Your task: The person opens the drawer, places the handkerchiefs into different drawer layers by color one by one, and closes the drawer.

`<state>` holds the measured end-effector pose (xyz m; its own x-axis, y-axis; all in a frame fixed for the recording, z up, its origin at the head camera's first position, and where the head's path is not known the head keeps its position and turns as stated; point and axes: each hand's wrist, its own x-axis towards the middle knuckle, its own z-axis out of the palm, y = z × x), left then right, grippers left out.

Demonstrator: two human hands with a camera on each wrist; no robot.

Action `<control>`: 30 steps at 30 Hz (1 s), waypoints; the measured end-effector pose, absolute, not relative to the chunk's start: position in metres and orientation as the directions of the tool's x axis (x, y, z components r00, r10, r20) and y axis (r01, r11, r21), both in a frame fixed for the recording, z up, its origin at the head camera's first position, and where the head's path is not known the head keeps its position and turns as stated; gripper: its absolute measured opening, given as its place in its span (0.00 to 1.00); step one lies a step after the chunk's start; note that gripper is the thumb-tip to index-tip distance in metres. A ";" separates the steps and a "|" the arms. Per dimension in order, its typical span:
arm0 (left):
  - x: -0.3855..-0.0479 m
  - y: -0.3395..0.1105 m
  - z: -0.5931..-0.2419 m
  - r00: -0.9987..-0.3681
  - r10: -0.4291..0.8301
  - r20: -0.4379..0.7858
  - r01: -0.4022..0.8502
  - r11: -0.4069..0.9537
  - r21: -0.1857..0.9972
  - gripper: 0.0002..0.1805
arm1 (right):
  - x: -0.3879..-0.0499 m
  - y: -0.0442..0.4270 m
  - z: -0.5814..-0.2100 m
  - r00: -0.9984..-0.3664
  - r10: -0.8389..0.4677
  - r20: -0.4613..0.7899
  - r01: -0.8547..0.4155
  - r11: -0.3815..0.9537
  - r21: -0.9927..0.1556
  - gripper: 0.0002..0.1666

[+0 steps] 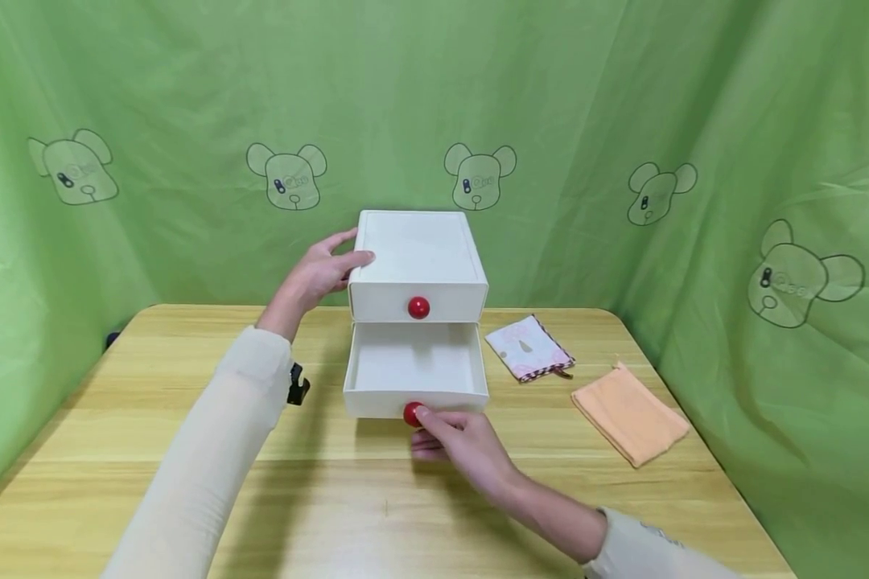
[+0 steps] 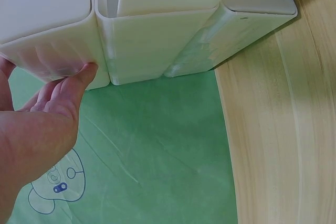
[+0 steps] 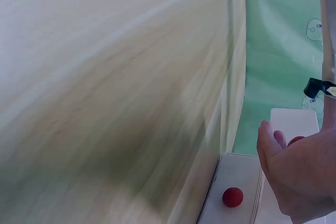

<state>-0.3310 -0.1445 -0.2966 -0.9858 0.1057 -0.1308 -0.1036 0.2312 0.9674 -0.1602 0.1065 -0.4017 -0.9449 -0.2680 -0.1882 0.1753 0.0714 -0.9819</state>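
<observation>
Behind and around everything, can see one green curtain point(image 1: 391, 80) printed with bear heads, five by count from the head view. Below it, a pale wooden table point(image 1: 188, 418). Near its far edge, one white cabinet point(image 1: 420, 245) in three tiers: can make out two from the head, but all three from the left wrist, with the lowest tier point(image 2: 241, 30) next to the tabletop. Can see the middle drawer point(image 1: 376, 404) pulled well out, white inner floor showing; top drawer point(image 1: 376, 303) closed, contents hidden; cannot see into the lowest tier. Right of the cabinet, two folded cloths: one orange cloth point(image 1: 630, 414), nearer the table's right edge, and one white cloth point(image 1: 529, 342) with pink print and checked border. Two hands: left hand point(image 1: 322, 269) grasping the cabinet's upper left edge, thumb on top, fingers against the side; right hand point(image 1: 471, 450) pinching the middle knob point(image 1: 410, 413). Can count three red knobs altogether: that one, the top knob point(image 1: 418, 307), and the bottom knob point(image 3: 232, 197), visible only from the right wrist. Beside the left cuff point(image 1: 261, 354), one small black fitting point(image 1: 298, 386).
</observation>
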 end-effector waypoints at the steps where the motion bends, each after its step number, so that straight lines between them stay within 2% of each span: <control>1: -0.331 -0.145 -0.297 -0.986 0.106 -0.130 -0.102 0.230 0.968 0.43 | -0.161 0.106 -0.401 -0.940 -0.276 -0.199 0.192 0.052 -0.980 0.26; 6: -0.331 -0.145 -0.297 -0.986 0.108 -0.125 -0.098 0.225 0.969 0.43 | -0.163 0.106 -0.399 -0.928 -0.296 -0.227 0.233 0.016 -0.972 0.27; 30: -0.332 -0.145 -0.299 -0.986 0.111 -0.122 -0.093 0.238 0.967 0.44 | -0.142 0.120 -0.396 -0.892 -0.379 -0.246 0.225 0.101 -0.969 0.25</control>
<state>-0.3325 -0.1451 -0.2986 -0.9862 0.1114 -0.1223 -0.0929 0.2385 0.9667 -0.1419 0.1199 -0.3956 -0.8920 -0.3791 -0.2463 0.2248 0.1008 -0.9692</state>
